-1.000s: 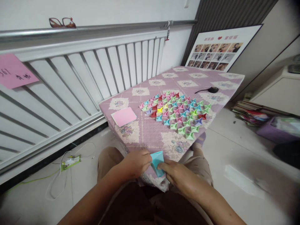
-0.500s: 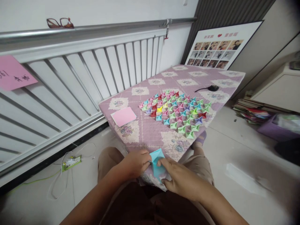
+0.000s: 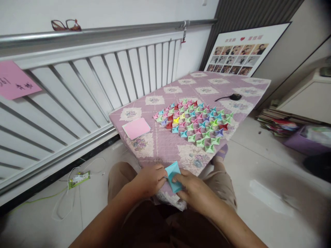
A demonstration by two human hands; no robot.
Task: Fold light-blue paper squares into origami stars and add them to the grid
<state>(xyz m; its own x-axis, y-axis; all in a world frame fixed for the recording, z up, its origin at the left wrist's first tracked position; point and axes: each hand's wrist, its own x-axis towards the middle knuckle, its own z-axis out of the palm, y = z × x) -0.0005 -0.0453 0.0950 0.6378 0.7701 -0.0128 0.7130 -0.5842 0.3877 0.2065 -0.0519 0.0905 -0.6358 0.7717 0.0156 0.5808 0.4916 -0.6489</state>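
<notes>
A partly folded sheet of light-blue paper [image 3: 172, 172] is held between my hands above the near corner of the table. My left hand [image 3: 154, 179] is closed on its left edge, with the fingertips curled round it. From the right, my right hand [image 3: 187, 186] pinches the same paper, thumb or finger laid over its face near the lower end. Several small folded paper pieces [image 3: 190, 127] in green, pink, blue, red and yellow stand in rows beyond my hands. A stack of pink paper sheets [image 3: 137, 128] lies to the left of them.
A flowered purple cloth covers the table [image 3: 165, 148]. Its left side runs along a white radiator [image 3: 116, 75]. Glasses [image 3: 66, 25] rest on the pipe above. Toward the far right lies a black object with a cable [image 3: 235, 97]. A power strip [image 3: 79, 179] is on the floor.
The lower part of the blue paper has been folded up, so it looks shorter and more compact. My right hand has shifted slightly; my left hand stays almost still.
</notes>
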